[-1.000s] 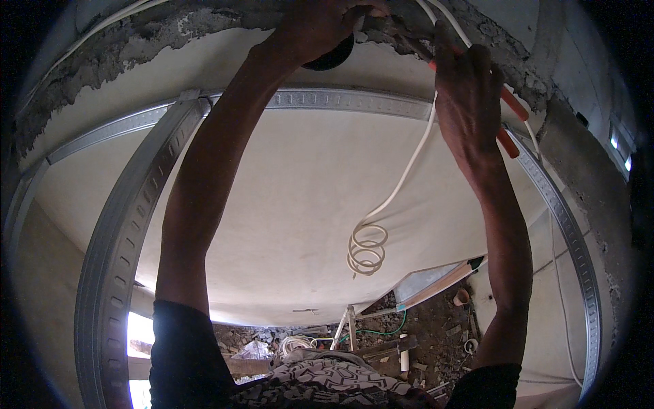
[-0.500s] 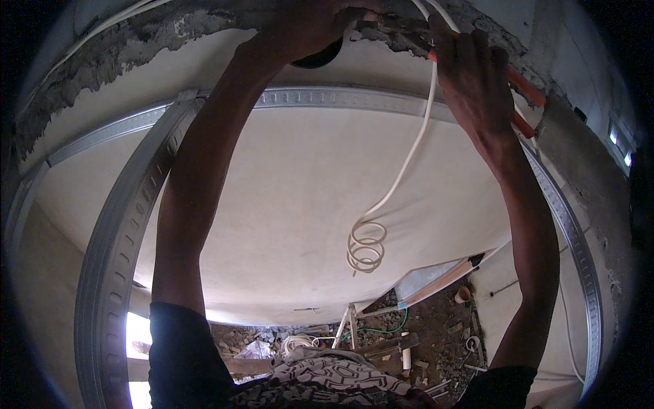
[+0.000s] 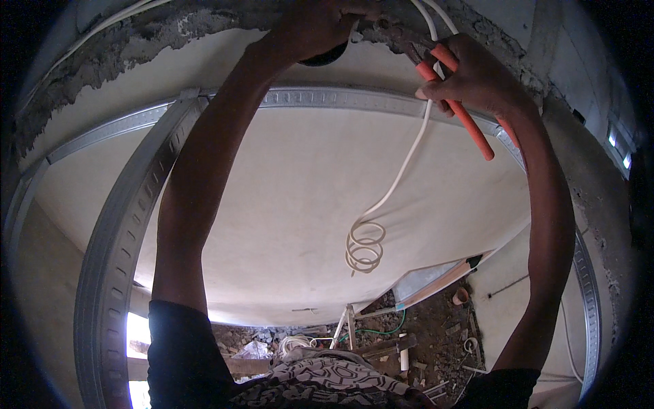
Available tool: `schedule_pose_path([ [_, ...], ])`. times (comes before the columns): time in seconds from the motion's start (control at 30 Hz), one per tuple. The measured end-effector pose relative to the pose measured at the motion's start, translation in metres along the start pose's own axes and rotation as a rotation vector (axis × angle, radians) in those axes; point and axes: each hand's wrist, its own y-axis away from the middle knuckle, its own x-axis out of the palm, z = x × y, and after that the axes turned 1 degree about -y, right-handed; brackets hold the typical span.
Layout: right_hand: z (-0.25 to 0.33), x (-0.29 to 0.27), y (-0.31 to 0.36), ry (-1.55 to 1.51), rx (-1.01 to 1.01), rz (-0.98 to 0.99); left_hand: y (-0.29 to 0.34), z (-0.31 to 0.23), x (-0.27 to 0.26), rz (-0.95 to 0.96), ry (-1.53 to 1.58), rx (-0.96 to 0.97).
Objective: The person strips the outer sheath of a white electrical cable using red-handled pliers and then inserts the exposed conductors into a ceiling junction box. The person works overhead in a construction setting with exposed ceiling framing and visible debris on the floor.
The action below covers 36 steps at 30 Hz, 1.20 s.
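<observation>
The right hand [image 3: 480, 76] curls around orange-handled pliers [image 3: 473, 129], whose handles stand apart; their head is up near the ragged mortar edge [image 3: 225, 20]. The left hand [image 3: 320, 28] reaches close to that head (whether it grips anything, I cannot tell). Good control likely means an even squeeze, left fingertips clear of the jaws, and the white cable [image 3: 409, 163], hanging just beside, not snagged. No brand, label or writing is readable.
</observation>
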Motion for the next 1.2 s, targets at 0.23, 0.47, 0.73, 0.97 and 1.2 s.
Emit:
schedule_pose_path([
  [0.23,-0.021,0.036,0.009,0.366,-0.483,-0.530,0.003,0.019,0.008,-0.088,-0.050,0.113],
  [0.47,-0.026,0.057,0.012,0.384,-0.404,-0.650,0.002,0.011,0.005,-0.065,-0.005,0.088],
  [0.73,-0.018,0.019,0.004,-0.229,-0.092,-0.013,0.000,0.009,0.004,-0.122,-0.105,0.136],
  [0.97,-0.019,0.019,0.000,-0.109,-0.202,-0.219,0.000,0.011,0.006,-0.161,0.016,0.111],
  [1.2,-0.041,0.062,0.002,0.309,-0.492,-0.626,0.001,0.013,0.006,-0.095,-0.024,0.086],
])
